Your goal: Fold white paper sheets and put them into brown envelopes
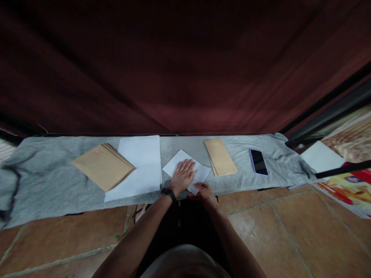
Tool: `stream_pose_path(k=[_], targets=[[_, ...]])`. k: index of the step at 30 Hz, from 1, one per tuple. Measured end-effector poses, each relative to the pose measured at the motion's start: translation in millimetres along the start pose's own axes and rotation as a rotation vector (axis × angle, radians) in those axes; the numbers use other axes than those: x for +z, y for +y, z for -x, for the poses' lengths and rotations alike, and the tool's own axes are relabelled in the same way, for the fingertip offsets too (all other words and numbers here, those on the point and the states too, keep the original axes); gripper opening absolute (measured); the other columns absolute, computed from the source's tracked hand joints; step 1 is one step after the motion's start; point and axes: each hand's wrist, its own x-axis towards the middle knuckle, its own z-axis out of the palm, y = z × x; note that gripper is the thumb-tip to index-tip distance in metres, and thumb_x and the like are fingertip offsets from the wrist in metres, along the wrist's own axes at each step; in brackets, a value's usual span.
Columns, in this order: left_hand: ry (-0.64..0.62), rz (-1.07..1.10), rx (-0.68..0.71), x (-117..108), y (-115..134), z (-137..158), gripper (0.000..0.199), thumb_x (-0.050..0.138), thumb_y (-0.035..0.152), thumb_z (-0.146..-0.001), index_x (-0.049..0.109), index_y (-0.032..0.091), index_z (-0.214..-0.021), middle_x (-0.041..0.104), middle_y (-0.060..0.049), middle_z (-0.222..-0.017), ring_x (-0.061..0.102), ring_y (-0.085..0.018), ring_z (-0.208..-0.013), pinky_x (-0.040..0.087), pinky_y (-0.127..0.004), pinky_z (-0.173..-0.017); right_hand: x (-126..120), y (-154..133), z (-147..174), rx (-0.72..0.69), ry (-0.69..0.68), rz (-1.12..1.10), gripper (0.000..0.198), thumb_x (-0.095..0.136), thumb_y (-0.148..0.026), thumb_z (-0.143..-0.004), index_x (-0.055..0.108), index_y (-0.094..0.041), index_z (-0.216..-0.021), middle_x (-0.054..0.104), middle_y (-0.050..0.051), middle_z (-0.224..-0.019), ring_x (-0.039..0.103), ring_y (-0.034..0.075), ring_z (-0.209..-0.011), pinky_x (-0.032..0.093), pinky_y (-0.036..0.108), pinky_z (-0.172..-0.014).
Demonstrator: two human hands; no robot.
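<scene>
A sheet of white paper (177,157), folded narrower than the sheets to its left, lies at a slant on the grey cloth in front of me. My left hand (183,174), with a dark band at the wrist, rests flat on it with fingers stretched out. At the paper's near right end, my right hand (204,190) has its thumb on top and its fingers underneath, gripping the corner. That end of the paper is lifted slightly and curves.
Left of my hands are white sheets (142,166) with a stack of brown envelopes (101,164) overlapping them. Smaller brown envelopes (222,157) and a phone (259,162) lie to the right. A dark red curtain (185,77) hangs behind the cloth-covered bench (52,177).
</scene>
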Motion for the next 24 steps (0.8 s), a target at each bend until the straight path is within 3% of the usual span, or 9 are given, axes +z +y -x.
stream_pose_path(k=[12,16,19,21,24], targets=[[0.04,-0.039,-0.299,-12,-54,-15,0.057,0.032,0.033,-0.101,0.035,0.016,-0.156,0.036,-0.011,-0.161,0.026,-0.025,-0.152,0.019,-0.049,-0.125,0,1,2,-0.024,-0.017,-0.018,0.033,0.081,-0.043,-0.062,0.068,-0.018,-0.08,0.071,0.003,-0.063,0.07,0.022,-0.058,0.059,0.032,-0.052],[0.076,-0.013,-0.313,-12,-29,-9,0.059,0.03,0.035,-0.102,0.034,0.011,-0.155,0.034,-0.015,-0.161,0.023,-0.028,-0.153,0.02,-0.051,-0.125,0,7,-1,-0.065,0.007,0.012,0.037,0.078,-0.048,-0.061,0.066,-0.019,-0.08,0.07,0.002,-0.062,0.069,0.021,-0.055,0.06,0.033,-0.053],[0.022,0.031,-0.154,-4,7,2,0.057,0.033,0.037,-0.102,0.039,0.014,-0.154,0.037,-0.012,-0.161,0.025,-0.024,-0.153,0.022,-0.045,-0.125,1,13,-6,-0.109,0.037,0.092,0.043,0.074,-0.058,-0.063,0.063,-0.019,-0.076,0.066,0.001,-0.057,0.066,0.021,-0.05,0.058,0.033,-0.05],[-0.021,0.059,-0.062,3,27,10,0.054,0.032,0.036,-0.103,0.043,0.015,-0.151,0.041,-0.013,-0.159,0.029,-0.025,-0.151,0.024,-0.047,-0.125,0,17,-8,-0.16,0.05,0.179,0.048,0.069,-0.065,-0.068,0.063,-0.018,-0.076,0.065,0.002,-0.056,0.066,0.02,-0.05,0.058,0.033,-0.051],[-0.038,0.072,-0.034,8,42,18,0.051,0.03,0.035,-0.104,0.046,0.015,-0.148,0.043,-0.014,-0.157,0.03,-0.025,-0.151,0.025,-0.049,-0.124,-4,19,-6,-0.292,0.061,0.359,0.052,0.059,-0.068,-0.082,0.066,-0.016,-0.082,0.069,0.004,-0.065,0.068,0.02,-0.059,0.059,0.033,-0.058]])
